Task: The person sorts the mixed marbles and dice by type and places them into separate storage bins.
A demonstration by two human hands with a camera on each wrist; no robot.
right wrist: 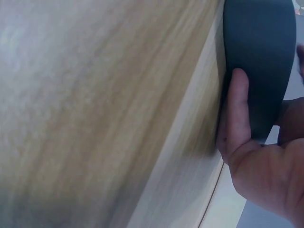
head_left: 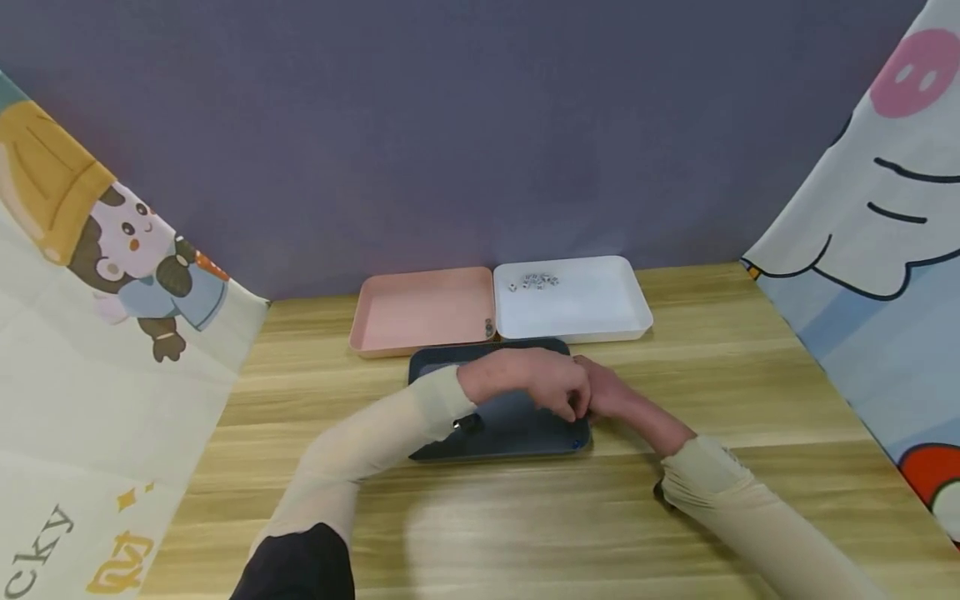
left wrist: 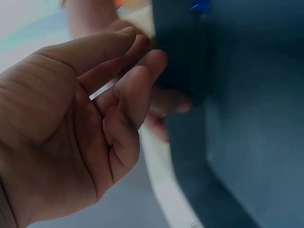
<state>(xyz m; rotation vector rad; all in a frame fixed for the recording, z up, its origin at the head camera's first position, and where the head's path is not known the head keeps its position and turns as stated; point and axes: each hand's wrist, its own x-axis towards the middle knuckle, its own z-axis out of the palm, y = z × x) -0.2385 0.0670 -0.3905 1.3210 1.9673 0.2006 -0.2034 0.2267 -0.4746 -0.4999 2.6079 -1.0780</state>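
Note:
A dark blue-grey tray (head_left: 517, 429) lies on the table in front of me. My left hand (head_left: 551, 383) hangs over its right end, back of the hand up. In the left wrist view that hand's fingers (left wrist: 137, 90) curl loosely toward the thumb, and the palm shows nothing in it. At the tray's right side my right hand (head_left: 607, 390) grips the wall, one finger (right wrist: 238, 109) lying straight along the outside and another reaching over the rim. A small blue piece (head_left: 577, 445) sits in the near right corner. My left forearm hides part of the tray.
Behind stand a pink tray (head_left: 420, 310) with a few small dark pieces (head_left: 489, 327) at its right edge and a white tray (head_left: 592, 304) holding several small silvery pieces (head_left: 538, 281). A grey-blue panel (head_left: 480, 133) rises at the back; printed cloths flank the wooden table (head_left: 480, 533).

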